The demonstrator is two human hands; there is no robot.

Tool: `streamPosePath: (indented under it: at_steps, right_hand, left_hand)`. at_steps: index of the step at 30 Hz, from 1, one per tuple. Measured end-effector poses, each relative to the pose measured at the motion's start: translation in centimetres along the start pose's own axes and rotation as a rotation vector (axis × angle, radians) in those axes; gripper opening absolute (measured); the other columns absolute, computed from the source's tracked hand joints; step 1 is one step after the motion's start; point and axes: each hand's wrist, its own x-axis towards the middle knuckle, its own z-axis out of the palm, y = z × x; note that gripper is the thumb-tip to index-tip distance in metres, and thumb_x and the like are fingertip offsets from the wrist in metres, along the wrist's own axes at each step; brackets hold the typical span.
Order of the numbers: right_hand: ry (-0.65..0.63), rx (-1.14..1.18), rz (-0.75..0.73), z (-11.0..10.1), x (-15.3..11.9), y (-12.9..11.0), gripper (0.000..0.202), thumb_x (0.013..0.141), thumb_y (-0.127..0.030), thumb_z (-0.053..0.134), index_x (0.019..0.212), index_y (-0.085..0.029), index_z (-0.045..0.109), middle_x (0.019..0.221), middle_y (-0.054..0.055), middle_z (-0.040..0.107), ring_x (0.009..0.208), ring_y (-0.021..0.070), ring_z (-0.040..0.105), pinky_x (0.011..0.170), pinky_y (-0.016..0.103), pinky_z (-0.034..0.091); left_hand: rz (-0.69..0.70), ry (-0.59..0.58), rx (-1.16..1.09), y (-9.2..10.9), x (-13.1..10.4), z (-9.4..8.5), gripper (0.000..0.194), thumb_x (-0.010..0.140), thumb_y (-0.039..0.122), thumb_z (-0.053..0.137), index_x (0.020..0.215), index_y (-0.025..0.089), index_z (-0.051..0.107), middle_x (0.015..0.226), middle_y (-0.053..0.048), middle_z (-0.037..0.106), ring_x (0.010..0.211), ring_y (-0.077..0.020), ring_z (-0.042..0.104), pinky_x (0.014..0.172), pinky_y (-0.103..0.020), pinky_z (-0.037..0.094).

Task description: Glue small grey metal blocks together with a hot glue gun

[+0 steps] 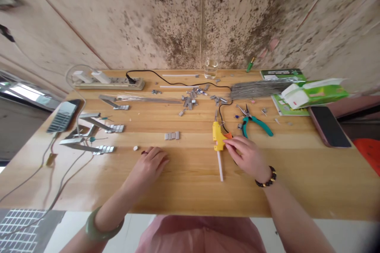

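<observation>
A yellow glue gun (217, 136) lies on the table with its nozzle toward the wall and a white glue stick (220, 166) out of its rear. My right hand (246, 156) has its fingertips closed on the handle, near the orange trigger (228, 136). My left hand (152, 163) rests on the tabletop, fingers loosely bent, with nothing visible in it. Just beyond it sits a short row of grey blocks (172, 136). A small white round piece (135, 148) lies to its left.
Pliers (257, 122) with teal handles and a phone (329, 126) lie right. Thin metal rods (255, 89), loose grey pieces (190, 101) and a glass (211, 68) stand farther back. Metal strips with blocks (103, 150) and a power strip (118, 83) are left. A black cord (166, 76) reaches the gun.
</observation>
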Motion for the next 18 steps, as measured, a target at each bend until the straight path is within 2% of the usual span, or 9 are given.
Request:
streamPosePath:
  at_steps: [7, 14, 18]
  right_hand:
    - [0.02, 0.012, 0.008, 0.3, 0.0, 0.3, 0.017, 0.093, -0.018, 0.051, 0.102, -0.02, 0.065, 0.095, 0.007, 0.068, 0.088, 0.021, 0.064, 0.08, 0.038, 0.054]
    - [0.0, 0.014, 0.017, 0.2, 0.0, 0.4, 0.019, 0.094, -0.019, 0.049, 0.102, -0.021, 0.066, 0.093, 0.008, 0.068, 0.088, 0.021, 0.064, 0.078, 0.038, 0.055]
    - [0.012, 0.01, 0.011, 0.2, 0.0, 0.2, 0.019, 0.094, -0.019, 0.049, 0.103, -0.022, 0.065, 0.093, 0.007, 0.068, 0.088, 0.0208, 0.064, 0.078, 0.038, 0.055]
  left_hand:
    - [0.05, -0.048, 0.076, -0.7, 0.0, -0.2, 0.025, 0.092, 0.01, 0.037, 0.093, 0.015, 0.062, 0.09, -0.009, 0.062, 0.083, -0.0218, 0.057, 0.072, -0.034, 0.049]
    - [0.029, 0.001, 0.143, -1.5, -0.2, 0.6, 0.025, 0.089, 0.007, 0.037, 0.092, 0.015, 0.061, 0.088, -0.01, 0.061, 0.083, -0.0238, 0.056, 0.073, -0.037, 0.05]
    - [0.05, 0.026, 0.136, -1.9, -0.6, 0.2, 0.026, 0.089, 0.007, 0.036, 0.093, 0.015, 0.061, 0.089, -0.011, 0.061, 0.082, -0.0236, 0.056, 0.073, -0.037, 0.049]
